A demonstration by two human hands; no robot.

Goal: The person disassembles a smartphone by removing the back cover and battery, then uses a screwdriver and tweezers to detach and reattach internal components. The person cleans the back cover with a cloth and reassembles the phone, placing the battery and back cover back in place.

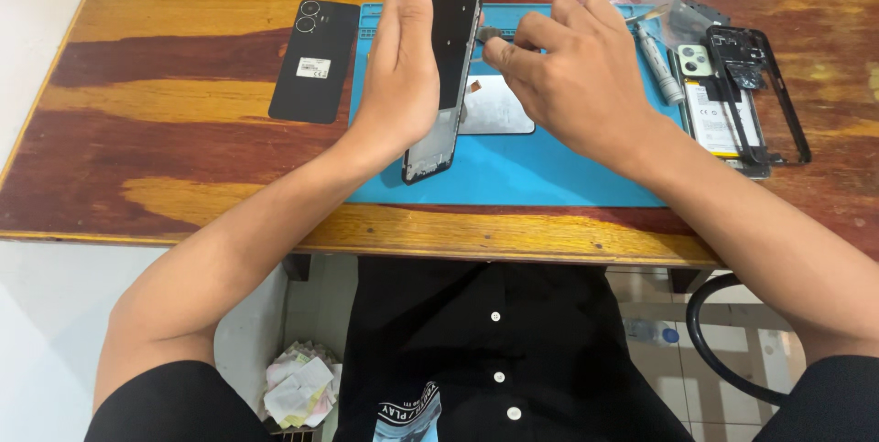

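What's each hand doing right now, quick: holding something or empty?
Left hand: grip closed on the black phone frame, held upright on edge over the blue mat.
Right hand: fingertips pinched on a small dark part beside the frame.

Person, seen from above. Two bare forearms, uncovered from the elbow to the left hand (400, 76) and the right hand (577, 76); no rings, watch or bracelet are seen. Short black sleeves are worn, ending above the elbows at the near left and near right. A black button-front shirt (458, 314) is worn, closed by a row of small white buttons (495, 317). A light blue and white printed patch (409, 413) is shown at the near edge.
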